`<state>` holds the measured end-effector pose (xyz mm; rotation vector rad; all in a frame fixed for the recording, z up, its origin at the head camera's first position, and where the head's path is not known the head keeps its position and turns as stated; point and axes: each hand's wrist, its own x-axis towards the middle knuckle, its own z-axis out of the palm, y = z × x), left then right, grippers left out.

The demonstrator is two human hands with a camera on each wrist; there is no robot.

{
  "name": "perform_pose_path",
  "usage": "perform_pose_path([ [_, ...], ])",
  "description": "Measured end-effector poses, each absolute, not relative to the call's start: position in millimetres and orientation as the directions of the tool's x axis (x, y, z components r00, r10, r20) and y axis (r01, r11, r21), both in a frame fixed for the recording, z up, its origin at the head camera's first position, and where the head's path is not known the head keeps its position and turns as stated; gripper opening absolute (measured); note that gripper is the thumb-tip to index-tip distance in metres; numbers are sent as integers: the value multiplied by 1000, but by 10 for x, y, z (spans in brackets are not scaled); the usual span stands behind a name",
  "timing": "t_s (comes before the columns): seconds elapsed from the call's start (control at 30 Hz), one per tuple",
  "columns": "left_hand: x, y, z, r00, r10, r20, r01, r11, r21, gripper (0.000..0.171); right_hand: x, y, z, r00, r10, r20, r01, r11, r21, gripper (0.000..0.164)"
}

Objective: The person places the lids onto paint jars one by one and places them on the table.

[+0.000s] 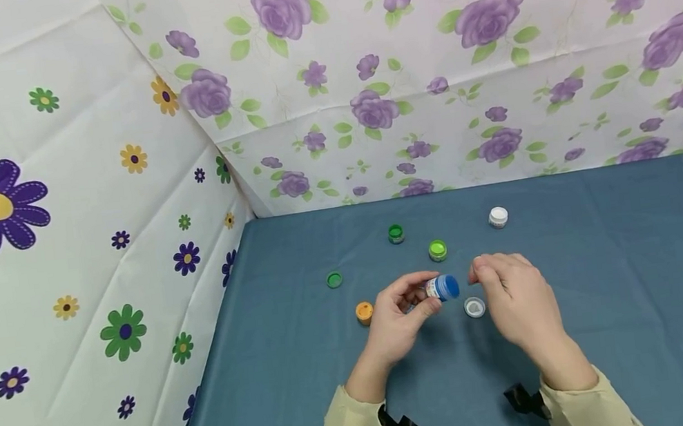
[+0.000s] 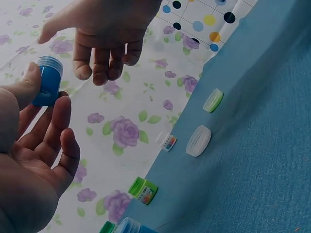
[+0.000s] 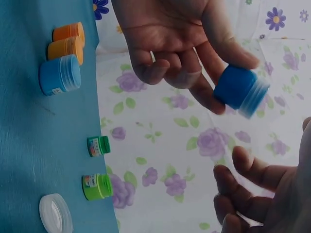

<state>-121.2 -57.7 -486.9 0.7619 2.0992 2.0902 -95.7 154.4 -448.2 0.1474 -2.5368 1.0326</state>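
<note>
My left hand [image 1: 393,322] holds a small blue paint jar [image 1: 445,287] between thumb and fingers, tilted with its top toward the right. In the right wrist view a clear ridged rim tops this blue jar [image 3: 236,87]; whether that is a lid or the neck I cannot tell. Just right of the jar, my right hand [image 1: 519,298] hangs in the air, apart from it. Its fingers [image 2: 100,65] are loosely bent, and nothing shows in them. Below, between the hands, a round clear cap [image 1: 474,307] lies on the table.
Dark green [image 1: 396,234], lime green [image 1: 438,251] and white [image 1: 498,217] jars stand farther back. A green lid [image 1: 334,280] lies left, near an orange jar [image 1: 364,313]. The right wrist view shows another blue jar [image 3: 53,77]. Flowered cloth [image 1: 368,109] rises behind the blue table [image 1: 637,293].
</note>
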Motion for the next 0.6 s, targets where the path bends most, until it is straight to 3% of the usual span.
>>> perform_pose_path([
  [0.2, -1224, -593, -4873, -863, 430, 266, 227, -142, 964, 38, -970, 1598, -4518, -891, -65, 449, -385, 633, -672, 28],
  [0.43, -1254, -615, -4900, -858, 444, 260, 190, -196, 962, 57, -977, 1618, -4518, -840, -269, 471, -539, 498, -679, 55],
  [0.6, -1261, -630, -4912, -855, 445, 267, 182, -224, 957, 64, -970, 1633, -4536, -820, -313, 479, -572, 466, -675, 59],
])
